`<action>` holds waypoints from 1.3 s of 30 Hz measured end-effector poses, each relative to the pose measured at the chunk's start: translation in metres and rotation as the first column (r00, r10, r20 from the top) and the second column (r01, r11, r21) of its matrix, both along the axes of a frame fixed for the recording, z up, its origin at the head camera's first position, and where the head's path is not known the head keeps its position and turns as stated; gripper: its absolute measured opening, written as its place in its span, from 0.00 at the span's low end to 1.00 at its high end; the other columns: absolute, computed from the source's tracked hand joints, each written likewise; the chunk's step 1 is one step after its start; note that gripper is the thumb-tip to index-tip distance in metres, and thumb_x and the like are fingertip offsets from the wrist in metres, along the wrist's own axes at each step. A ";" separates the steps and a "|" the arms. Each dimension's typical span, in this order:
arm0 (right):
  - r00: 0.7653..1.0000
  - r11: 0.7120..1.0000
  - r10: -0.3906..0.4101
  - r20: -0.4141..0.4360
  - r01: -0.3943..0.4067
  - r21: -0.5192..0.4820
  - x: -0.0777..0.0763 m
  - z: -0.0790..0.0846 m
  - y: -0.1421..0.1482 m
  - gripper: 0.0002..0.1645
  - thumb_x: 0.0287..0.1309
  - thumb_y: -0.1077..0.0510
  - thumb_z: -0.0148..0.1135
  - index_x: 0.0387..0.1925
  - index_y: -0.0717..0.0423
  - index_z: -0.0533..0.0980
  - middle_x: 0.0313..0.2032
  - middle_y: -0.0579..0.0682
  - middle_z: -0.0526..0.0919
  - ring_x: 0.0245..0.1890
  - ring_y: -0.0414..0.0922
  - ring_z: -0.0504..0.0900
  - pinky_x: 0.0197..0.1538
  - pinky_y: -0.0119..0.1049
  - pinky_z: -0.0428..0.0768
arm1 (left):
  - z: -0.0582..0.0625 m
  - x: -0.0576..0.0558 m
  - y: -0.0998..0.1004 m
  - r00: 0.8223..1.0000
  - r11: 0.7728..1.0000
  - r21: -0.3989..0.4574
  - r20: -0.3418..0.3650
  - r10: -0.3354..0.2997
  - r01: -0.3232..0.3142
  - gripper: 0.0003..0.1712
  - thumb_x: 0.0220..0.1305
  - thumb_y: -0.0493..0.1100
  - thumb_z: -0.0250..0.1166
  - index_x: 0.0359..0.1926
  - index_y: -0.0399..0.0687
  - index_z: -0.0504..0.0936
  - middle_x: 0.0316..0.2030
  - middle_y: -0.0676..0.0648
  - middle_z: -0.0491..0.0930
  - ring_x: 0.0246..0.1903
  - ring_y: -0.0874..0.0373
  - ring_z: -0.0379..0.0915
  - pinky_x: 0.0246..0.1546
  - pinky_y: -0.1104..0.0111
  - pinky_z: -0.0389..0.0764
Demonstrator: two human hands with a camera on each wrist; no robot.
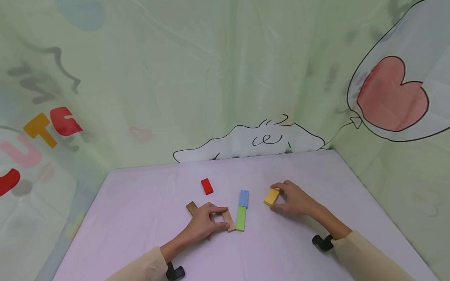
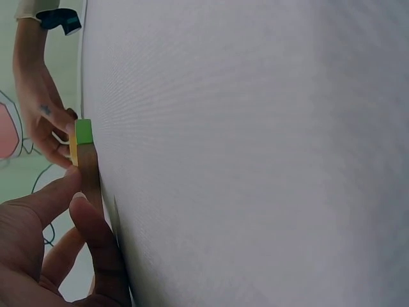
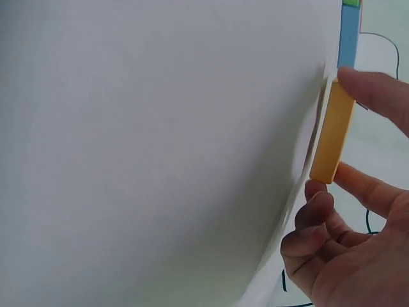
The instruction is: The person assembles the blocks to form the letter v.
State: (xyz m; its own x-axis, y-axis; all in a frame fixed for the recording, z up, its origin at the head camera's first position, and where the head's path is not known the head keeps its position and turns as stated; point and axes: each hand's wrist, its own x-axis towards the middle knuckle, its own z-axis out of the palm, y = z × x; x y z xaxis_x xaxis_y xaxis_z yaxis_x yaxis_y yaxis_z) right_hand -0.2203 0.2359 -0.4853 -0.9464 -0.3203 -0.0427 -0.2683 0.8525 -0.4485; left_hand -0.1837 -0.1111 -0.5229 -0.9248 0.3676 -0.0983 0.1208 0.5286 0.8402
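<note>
My left hand (image 1: 202,223) pinches a pale wooden block (image 1: 229,221) between thumb and fingers. That block's near end lies right at the lower end of a green block (image 1: 240,219). A blue block (image 1: 243,198) continues the line beyond the green one, end to end. To the right, my right hand (image 1: 294,200) grips a yellow block (image 1: 272,196) by its two ends; in the right wrist view this yellow block (image 3: 332,133) appears tilted, just above the table surface. A dark brown wooden block (image 1: 191,208) shows partly behind my left hand, the rest hidden.
A red block (image 1: 207,186) lies alone farther back on the pale lilac table (image 1: 140,218). Behind the table and at both sides hang printed curtains (image 1: 175,78). Each wrist carries a small black camera (image 1: 322,242).
</note>
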 end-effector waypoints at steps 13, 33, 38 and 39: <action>1.000 1.000 0.006 0.014 -0.005 -0.028 -0.017 -0.004 -0.006 0.42 0.50 0.51 0.84 0.65 0.61 0.78 0.44 0.57 0.79 0.36 0.43 0.72 0.37 0.32 0.72 | -0.003 0.000 -0.001 1.000 1.000 -0.002 0.003 -0.001 0.001 0.30 0.57 0.51 0.82 0.62 0.59 0.88 0.44 0.50 0.80 0.23 0.60 0.67 0.16 0.74 0.67; 0.999 0.999 0.015 0.031 -0.014 -0.049 -0.040 -0.001 -0.020 0.42 0.54 0.53 0.82 0.68 0.61 0.76 0.46 0.58 0.79 0.40 0.46 0.76 0.40 0.34 0.76 | -0.003 0.000 -0.002 1.000 1.000 0.019 0.003 0.001 -0.001 0.30 0.58 0.51 0.81 0.62 0.58 0.88 0.43 0.50 0.79 0.22 0.61 0.67 0.16 0.74 0.68; 0.999 0.999 0.024 0.023 -0.023 -0.043 -0.048 -0.004 -0.018 0.43 0.54 0.53 0.82 0.69 0.60 0.76 0.46 0.57 0.78 0.39 0.45 0.75 0.40 0.33 0.75 | -0.002 0.000 0.000 1.000 1.000 0.015 0.005 0.003 -0.003 0.30 0.57 0.51 0.82 0.62 0.58 0.88 0.43 0.50 0.79 0.23 0.61 0.68 0.17 0.74 0.68; 0.999 0.999 0.029 0.020 -0.028 -0.040 -0.050 -0.004 -0.018 0.43 0.54 0.53 0.82 0.69 0.60 0.76 0.46 0.57 0.78 0.39 0.44 0.75 0.40 0.33 0.75 | -0.002 0.000 0.000 1.000 1.000 0.013 0.004 0.004 -0.004 0.30 0.57 0.50 0.82 0.62 0.58 0.88 0.43 0.50 0.80 0.23 0.61 0.68 0.17 0.74 0.68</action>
State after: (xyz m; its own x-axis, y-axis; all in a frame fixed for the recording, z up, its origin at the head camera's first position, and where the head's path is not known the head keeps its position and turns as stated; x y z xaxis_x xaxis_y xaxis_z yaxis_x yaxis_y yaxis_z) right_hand -0.2700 0.2177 -0.4890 -0.9358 -0.3492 -0.0482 -0.2831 0.8258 -0.4878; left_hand -0.1842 -0.1110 -0.5245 -0.9258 0.3653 -0.0975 0.1151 0.5180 0.8476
